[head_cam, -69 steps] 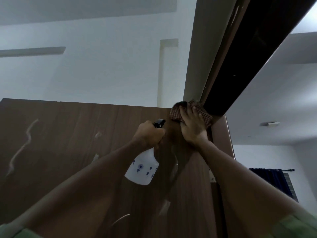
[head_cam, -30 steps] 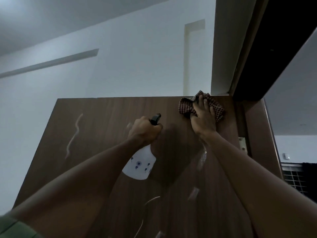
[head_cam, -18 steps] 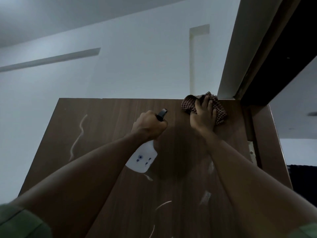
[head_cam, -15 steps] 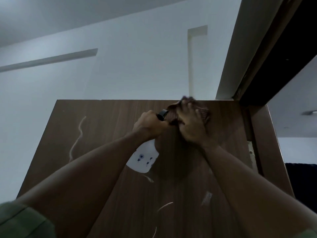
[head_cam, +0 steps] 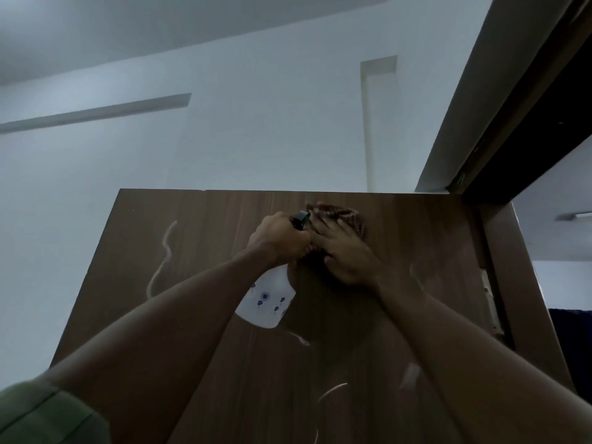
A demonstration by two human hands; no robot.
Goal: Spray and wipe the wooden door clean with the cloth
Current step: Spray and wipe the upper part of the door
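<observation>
View: head camera, tilted upward along the door toward the ceiling; light is dim.
Door: brown wood-grain panel, standing open, its top edge level across the middle of the view. The hinge side is at right, next to the dark door frame.
Marks on door: a pale wavy streak on the left part of the panel; shorter pale smears lower down, below the bottle and near the right forearm.
Left hand: fingers curled tight round the neck of a spray bottle, knuckles toward the camera. Black nozzle sticks out above the fist, pointing up and right toward the cloth.
Spray bottle: white body with small blue printed dots, hanging below the fist, tilted, close in front of the door face. Cannot tell whether it touches the wood.
Right hand: laid on the cloth, fingers spread and fairly straight, pressing it flat against the door. Not gripping; the palm covers the cloth's lower part.
Cloth: dark red checked, bunched, motion-blurred. It sits on the upper part of the door just below the top edge, right of centre, with only its upper rim showing past the fingertips.
Hands relative: the two hands touch or nearly touch, nozzle just beside the right fingers.
Sleeve: green short sleeve at lower left corner.
Background: white wall and ceiling above the door; a second room visible past the frame at right.
</observation>
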